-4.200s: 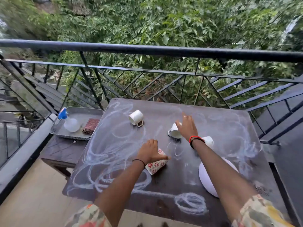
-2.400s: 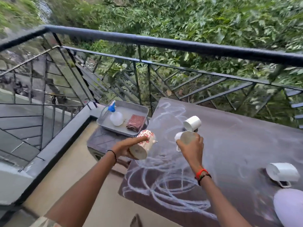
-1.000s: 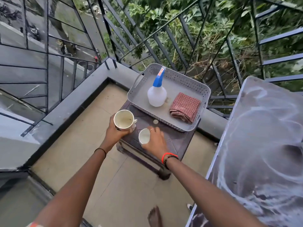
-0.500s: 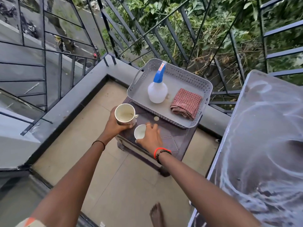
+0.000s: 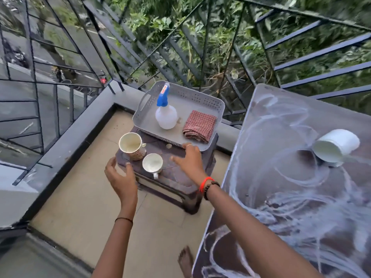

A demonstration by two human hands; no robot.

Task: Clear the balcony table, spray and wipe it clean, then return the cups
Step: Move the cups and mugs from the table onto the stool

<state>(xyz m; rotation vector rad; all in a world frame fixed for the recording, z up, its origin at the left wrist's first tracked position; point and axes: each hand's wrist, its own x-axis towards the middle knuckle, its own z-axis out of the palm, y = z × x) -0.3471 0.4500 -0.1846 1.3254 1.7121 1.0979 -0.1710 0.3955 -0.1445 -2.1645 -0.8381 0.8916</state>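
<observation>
Both hands (image 5: 120, 177) (image 5: 190, 161) hover open, empty, near two cups (image 5: 131, 146) (image 5: 152, 163).

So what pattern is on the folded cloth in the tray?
The cloth is red-and-white checked, seen in the head view.

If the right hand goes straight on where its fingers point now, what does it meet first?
Most likely the near rim of the grey tray, just ahead of the right hand; the folded checked cloth lies beyond. Contact is hard to judge.
</observation>
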